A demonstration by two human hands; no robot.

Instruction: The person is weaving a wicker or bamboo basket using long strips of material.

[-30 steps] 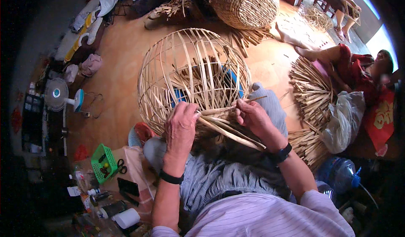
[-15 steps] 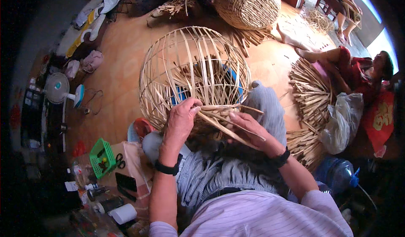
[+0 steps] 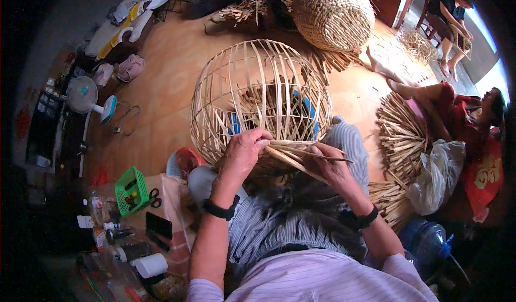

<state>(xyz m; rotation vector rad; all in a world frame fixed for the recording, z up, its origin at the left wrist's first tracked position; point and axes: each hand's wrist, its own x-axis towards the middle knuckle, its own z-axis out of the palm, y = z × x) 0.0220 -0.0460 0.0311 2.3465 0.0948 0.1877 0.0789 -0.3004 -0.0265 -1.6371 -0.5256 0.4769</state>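
A round, open frame basket of pale split strips (image 3: 252, 60) sits in front of my knees, with loose stalks and blue pieces visible through it. My left hand (image 3: 244, 154) pinches a bundle of flat straw strips (image 3: 287, 157) at the basket's near edge. My right hand (image 3: 328, 167) is closed on the same strips a little to the right, its fingertips partly hidden by a thin strip that crosses over them.
A woven basket (image 3: 328, 14) lies at the back. A seated person (image 3: 467, 114) is at right beside stalk piles (image 3: 403, 135); another (image 3: 451, 22) sits by the doorway. At left are a fan (image 3: 81, 95), a green tray (image 3: 131, 192), scissors (image 3: 155, 197) and a phone (image 3: 158, 226); a water jug (image 3: 422, 243) lies at right.
My right hand has moved down from the basket's edge since the first frame and stays on the strips, which have shifted. My left hand still pinches them. The view has shifted slightly.
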